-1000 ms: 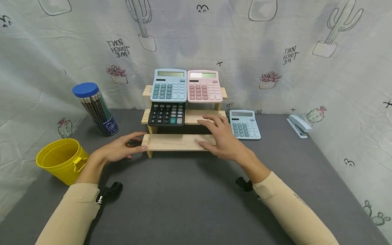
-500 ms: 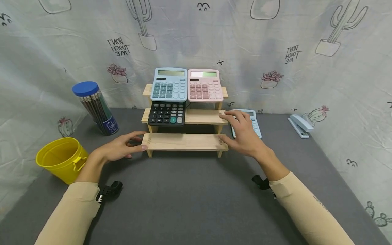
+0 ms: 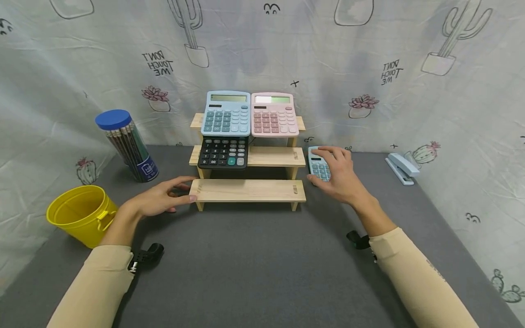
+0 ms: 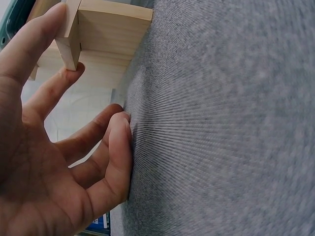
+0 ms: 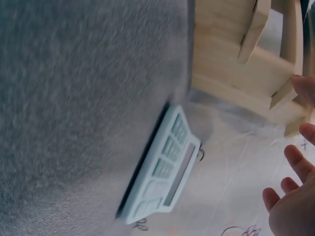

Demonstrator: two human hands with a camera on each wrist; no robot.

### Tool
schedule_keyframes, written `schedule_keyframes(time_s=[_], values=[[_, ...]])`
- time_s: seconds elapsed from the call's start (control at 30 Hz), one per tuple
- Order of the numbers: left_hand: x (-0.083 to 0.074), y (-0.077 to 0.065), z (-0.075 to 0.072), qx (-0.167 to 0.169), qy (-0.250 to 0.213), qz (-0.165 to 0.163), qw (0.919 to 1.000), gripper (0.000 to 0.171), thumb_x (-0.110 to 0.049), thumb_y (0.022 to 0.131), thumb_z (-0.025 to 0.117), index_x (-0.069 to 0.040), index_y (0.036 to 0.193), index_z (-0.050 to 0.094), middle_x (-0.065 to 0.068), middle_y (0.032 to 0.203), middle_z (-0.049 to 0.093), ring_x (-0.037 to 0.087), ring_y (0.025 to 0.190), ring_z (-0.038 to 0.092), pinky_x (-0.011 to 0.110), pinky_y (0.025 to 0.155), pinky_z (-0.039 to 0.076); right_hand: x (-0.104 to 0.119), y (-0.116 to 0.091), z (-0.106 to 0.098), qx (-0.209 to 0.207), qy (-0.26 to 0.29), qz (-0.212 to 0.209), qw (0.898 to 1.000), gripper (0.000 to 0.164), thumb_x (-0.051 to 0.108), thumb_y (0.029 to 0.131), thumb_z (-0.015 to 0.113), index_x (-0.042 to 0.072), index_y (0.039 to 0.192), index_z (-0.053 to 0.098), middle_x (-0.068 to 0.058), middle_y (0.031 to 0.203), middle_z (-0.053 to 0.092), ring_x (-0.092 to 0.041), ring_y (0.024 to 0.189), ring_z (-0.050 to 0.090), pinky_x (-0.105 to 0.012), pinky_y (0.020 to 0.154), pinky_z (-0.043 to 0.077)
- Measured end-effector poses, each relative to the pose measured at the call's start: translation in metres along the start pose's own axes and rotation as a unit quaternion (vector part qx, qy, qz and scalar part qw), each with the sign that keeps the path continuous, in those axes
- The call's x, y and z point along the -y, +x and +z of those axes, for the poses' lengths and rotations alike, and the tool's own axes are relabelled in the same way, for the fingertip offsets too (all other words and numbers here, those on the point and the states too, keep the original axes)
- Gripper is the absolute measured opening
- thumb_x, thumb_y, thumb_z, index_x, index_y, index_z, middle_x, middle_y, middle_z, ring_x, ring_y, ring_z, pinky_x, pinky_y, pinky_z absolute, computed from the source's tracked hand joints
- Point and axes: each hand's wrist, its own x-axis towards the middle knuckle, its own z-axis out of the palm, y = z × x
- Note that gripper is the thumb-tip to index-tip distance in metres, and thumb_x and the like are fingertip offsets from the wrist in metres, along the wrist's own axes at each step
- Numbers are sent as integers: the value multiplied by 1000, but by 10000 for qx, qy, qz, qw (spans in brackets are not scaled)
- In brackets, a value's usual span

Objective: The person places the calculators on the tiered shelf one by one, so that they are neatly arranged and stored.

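Observation:
A three-step wooden stand (image 3: 247,190) stands in the middle of the table. My left hand (image 3: 156,199) pinches the left end of its lowest step between thumb and index finger; in the left wrist view the other fingers lie against the cloth. My right hand (image 3: 341,180) is over a light blue calculator (image 3: 318,166) at the stand's right, hiding its right part in the head view. The right wrist view shows the fingers apart from that calculator (image 5: 162,169), which lies on the table. Another light blue calculator (image 3: 226,114) and a pink calculator (image 3: 274,115) share the top step.
A black calculator (image 3: 223,153) rests on the left of the middle step. To the left stand a blue-lidded jar of pencils (image 3: 129,146) and a yellow bucket (image 3: 82,214), close to my left wrist. A light blue stapler (image 3: 402,168) lies at far right, near the printed cloth wall.
My right hand has moved right, from over the stand's lower steps to over the light blue calculator on the table. The left hand has stayed at the stand's left end.

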Motion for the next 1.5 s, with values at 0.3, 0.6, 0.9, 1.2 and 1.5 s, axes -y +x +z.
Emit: schedule_keyframes(time_s=[0.3,0.6,0.9,1.2,1.5], values=[[0,-1,1,21,-41,61,10000,83,-53,99,64,-24,165,22,28,161,29,45,130,50,44,87,58,-21,2,3,27,-71,178,9998,68,20,84,85,-3,141,54,-28,141,49,-45,131,42,-63,108,21],[0,2,0,-1,-92,82,9999,83,-54,99,64,-24,164,23,27,161,29,45,131,48,45,88,58,-38,6,7,121,106,809,9966,67,23,88,80,-1,143,51,-26,141,49,-44,132,40,-62,109,19],[0,1,-1,61,-100,116,9999,82,-53,99,64,-24,164,23,27,161,29,46,131,48,46,88,57,-43,5,15,855,43,1836,9793,79,37,91,78,7,154,41,-27,154,35,-54,139,22,-72,104,22],[1,1,-2,40,-23,86,10000,82,-53,99,64,-24,164,24,27,160,30,45,129,49,44,86,58,-47,12,23,1367,-195,2515,9579,89,48,90,75,12,159,31,-27,161,23,-56,145,14,-77,106,19],[0,2,-2,44,-7,64,10000,82,-54,98,64,-25,164,24,27,160,30,45,129,49,43,86,58,-53,12,27,1677,-186,2890,9423,97,53,90,74,14,162,24,-27,164,16,-56,147,10,-77,106,20]])
